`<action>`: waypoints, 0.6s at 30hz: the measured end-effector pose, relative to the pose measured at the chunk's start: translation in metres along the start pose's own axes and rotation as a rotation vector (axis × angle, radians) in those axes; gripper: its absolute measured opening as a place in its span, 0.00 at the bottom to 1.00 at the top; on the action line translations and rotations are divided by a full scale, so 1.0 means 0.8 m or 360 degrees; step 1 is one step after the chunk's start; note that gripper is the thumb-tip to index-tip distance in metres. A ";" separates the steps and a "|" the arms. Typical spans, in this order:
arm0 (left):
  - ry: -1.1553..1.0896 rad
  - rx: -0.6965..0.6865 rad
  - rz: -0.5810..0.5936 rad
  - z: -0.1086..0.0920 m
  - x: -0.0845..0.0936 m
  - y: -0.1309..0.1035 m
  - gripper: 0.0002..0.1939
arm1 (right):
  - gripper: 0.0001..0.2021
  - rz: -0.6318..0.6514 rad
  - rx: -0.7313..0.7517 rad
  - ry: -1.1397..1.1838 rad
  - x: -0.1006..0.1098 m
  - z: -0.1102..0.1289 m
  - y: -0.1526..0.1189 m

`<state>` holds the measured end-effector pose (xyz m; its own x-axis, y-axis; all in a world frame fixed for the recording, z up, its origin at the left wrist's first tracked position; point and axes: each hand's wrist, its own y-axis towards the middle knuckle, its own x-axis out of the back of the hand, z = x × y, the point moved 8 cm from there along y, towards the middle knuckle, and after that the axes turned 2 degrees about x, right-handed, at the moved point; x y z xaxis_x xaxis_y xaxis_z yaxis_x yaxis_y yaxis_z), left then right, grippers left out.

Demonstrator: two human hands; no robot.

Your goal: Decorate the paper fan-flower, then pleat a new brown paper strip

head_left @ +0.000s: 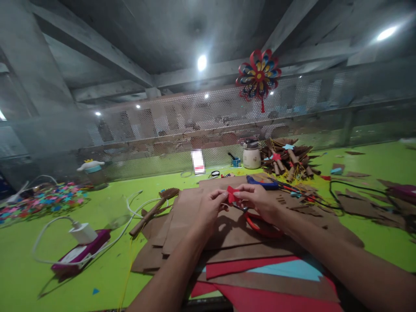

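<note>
A small red paper cutout [231, 195], which looks star-like, is pinched between my two hands above a stack of brown kraft paper [188, 221]. My left hand [209, 210] grips its left edge with thumb and forefinger. From the other side my right hand [258, 200] holds it by the fingertips. Scissors with orange-red handles [263, 229] lie on the brown paper beneath my right hand, their blades partly hidden. Just behind that hand rests a blue tool [264, 185], partly covered.
Finished brown paper pieces with stars [289, 160] are heaped at the back right near a white bottle [251, 155]. Colourful paper stars [48, 201] cover the far left. A purple power strip [81, 255] with a white cable sits at left. Red sheets [260, 299] lie in front.
</note>
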<state>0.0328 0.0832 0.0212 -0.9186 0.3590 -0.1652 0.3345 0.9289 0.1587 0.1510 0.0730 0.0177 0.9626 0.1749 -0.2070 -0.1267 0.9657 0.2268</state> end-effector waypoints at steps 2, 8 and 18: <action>-0.0017 0.0020 0.0024 0.002 0.000 0.001 0.07 | 0.15 0.0006 0.0022 -0.0019 0.000 -0.002 0.001; -0.0151 0.0101 0.0103 0.007 -0.003 -0.001 0.07 | 0.16 0.0081 0.0007 0.0054 -0.003 -0.004 0.002; 0.0088 0.0129 0.0087 0.013 0.001 0.001 0.13 | 0.17 0.0193 0.0081 -0.0348 -0.011 0.007 -0.002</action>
<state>0.0348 0.0853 0.0114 -0.9080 0.4059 -0.1040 0.3983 0.9132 0.0865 0.1445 0.0689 0.0247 0.9708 0.2376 0.0340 -0.2373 0.9283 0.2862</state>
